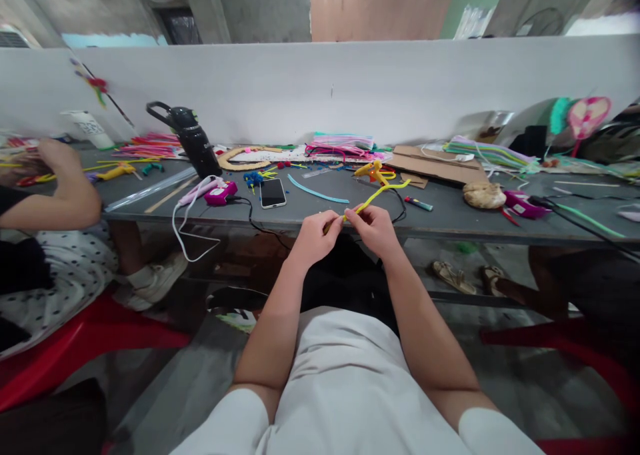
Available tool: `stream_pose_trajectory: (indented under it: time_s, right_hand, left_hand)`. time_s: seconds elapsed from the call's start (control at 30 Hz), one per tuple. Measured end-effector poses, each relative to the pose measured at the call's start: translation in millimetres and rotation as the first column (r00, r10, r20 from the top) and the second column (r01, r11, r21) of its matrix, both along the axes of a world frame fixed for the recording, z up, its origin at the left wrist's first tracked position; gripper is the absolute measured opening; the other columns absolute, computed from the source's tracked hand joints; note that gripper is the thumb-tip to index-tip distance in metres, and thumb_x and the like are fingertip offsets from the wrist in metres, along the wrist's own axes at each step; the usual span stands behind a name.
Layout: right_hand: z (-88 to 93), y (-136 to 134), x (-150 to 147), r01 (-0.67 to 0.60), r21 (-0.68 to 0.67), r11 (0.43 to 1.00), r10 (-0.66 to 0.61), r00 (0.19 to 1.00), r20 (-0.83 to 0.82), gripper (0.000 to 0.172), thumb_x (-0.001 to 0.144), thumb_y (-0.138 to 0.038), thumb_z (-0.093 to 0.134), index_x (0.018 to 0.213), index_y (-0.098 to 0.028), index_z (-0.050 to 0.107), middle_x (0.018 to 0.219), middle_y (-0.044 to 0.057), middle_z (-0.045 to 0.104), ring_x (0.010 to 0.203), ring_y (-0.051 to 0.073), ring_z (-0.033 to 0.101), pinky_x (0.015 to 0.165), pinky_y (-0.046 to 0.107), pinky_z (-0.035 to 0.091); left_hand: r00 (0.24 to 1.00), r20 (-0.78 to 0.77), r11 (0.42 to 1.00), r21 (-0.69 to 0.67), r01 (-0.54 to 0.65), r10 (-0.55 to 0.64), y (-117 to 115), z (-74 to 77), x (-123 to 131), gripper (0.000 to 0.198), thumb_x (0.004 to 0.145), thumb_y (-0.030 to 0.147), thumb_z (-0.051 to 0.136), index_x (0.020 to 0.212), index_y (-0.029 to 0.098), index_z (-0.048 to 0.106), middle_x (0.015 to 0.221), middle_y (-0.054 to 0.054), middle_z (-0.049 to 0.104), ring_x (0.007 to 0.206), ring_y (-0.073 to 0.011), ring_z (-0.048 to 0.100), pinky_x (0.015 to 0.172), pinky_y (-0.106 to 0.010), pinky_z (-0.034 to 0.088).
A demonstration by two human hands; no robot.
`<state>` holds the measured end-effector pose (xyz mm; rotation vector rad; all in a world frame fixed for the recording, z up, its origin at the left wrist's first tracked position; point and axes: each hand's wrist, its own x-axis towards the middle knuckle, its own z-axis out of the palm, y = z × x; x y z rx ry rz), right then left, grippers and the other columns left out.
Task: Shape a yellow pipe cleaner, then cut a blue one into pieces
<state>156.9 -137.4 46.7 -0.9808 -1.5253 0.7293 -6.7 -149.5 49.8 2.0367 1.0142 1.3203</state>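
Note:
A yellow pipe cleaner (pixel 376 193) is pinched between my two hands at the table's front edge. My left hand (pixel 320 234) is closed on its near end, thumb and forefinger together. Right beside it, my right hand (pixel 371 226) also pinches the strip, and the free part runs up and to the right, ending in a fork. Just beyond my hands lies a light blue pipe cleaner (pixel 318 190), slightly curved. An orange-yellow glue gun (pixel 374 171) rests behind the yellow strip's forked end.
On the grey table (pixel 225 223) are a smartphone (pixel 273 193), a black bottle (pixel 195 143), a purple power box (pixel 221 193) with cables, cardboard (pixel 437 165) and bundled pipe cleaners (pixel 345 143). A person's arm (pixel 65 195) is at the left; another person's legs show at the right.

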Motion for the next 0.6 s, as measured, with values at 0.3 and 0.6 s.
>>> stream_pose_trajectory:
  time_s: [0.3,0.6]
  right_hand:
    - [-3.5,0.0,1.3,-0.131,-0.056,0.99,0.121,0.98,-0.156,0.036,0.08,-0.053,0.071,0.073,-0.018,0.066,0.061,0.0,0.054,0.054,0.012,0.046,0.05,0.026,0.038]
    - [0.4,-2.3,1.1,-0.104,-0.039,0.994,0.101,0.992,-0.081,0.037,0.081,-0.052,0.069,0.075,-0.016,0.07,0.061,0.0,0.057,0.054,0.011,0.047,0.05,0.026,0.037]
  left_hand:
    - [0.951,0.295,0.946,-0.27,0.18,-0.097,5.8,-6.5,-1.7,0.041,0.087,0.054,0.06,0.085,0.013,0.067,0.066,-0.002,0.061,0.058,-0.01,0.052,0.056,-0.021,0.041]
    - [0.962,0.27,0.967,-0.227,0.114,-0.049,6.7,-5.7,-0.5,0.032,0.085,0.044,0.065,0.082,0.013,0.069,0.063,0.0,0.06,0.056,-0.0092,0.052,0.055,-0.02,0.041]
